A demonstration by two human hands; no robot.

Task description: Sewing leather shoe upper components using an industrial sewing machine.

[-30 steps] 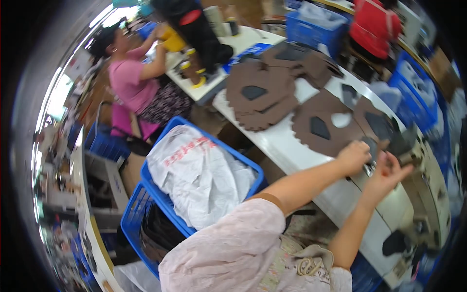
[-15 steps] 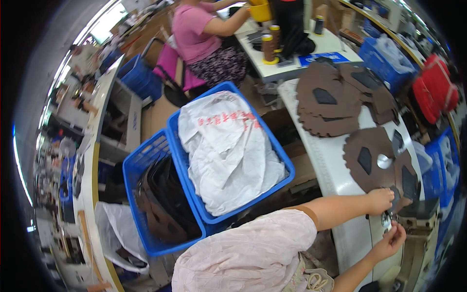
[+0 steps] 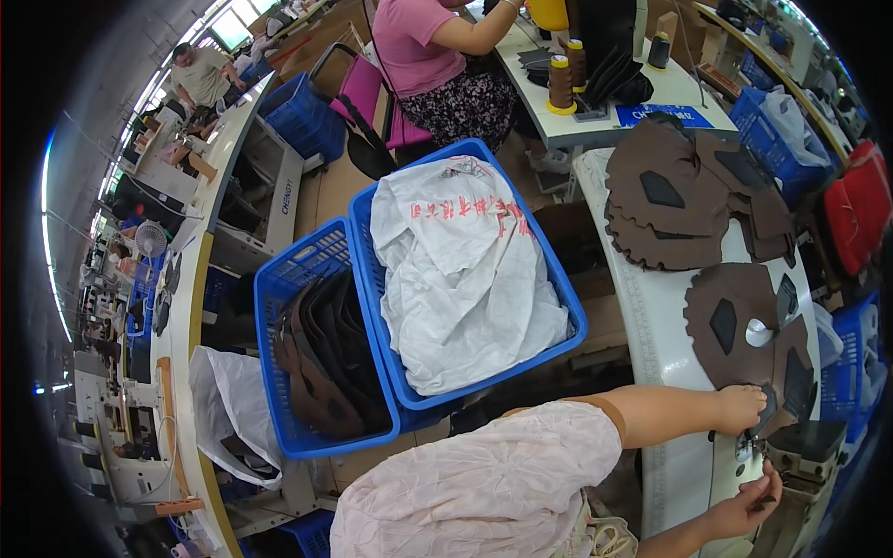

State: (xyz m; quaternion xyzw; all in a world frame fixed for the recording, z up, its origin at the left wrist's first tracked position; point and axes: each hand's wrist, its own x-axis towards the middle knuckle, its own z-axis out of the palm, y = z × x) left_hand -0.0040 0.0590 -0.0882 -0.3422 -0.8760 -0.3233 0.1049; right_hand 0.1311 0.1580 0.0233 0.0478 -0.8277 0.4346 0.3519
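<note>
My left hand [image 3: 741, 409] is closed at the near edge of a brown scalloped piece [image 3: 714, 352] with black patches, beside the metal plate [image 3: 744, 456] of a sewing machine [image 3: 807, 448]. The piece lies flat on the white table, with a shiny round disc [image 3: 758, 332] on it. On the near side of the plate is my right hand [image 3: 752, 504], its fingers curled together. What it pinches is too small to make out. Farther along the table rests a stack of similar brown pieces [image 3: 684, 228].
Left of the table stand a blue crate [image 3: 577, 339] with a white sack [image 3: 465, 279] and another blue basket [image 3: 263, 321] holding dark pieces. A person in pink [image 3: 419, 46] sits beyond, near thread spools [image 3: 560, 88]. A red bag [image 3: 856, 209] is at the right.
The whole view has shifted, so the crates and table appear farther right. My left hand stays by the machine plate. My right hand's fingers have curled in more, close to the plate.
</note>
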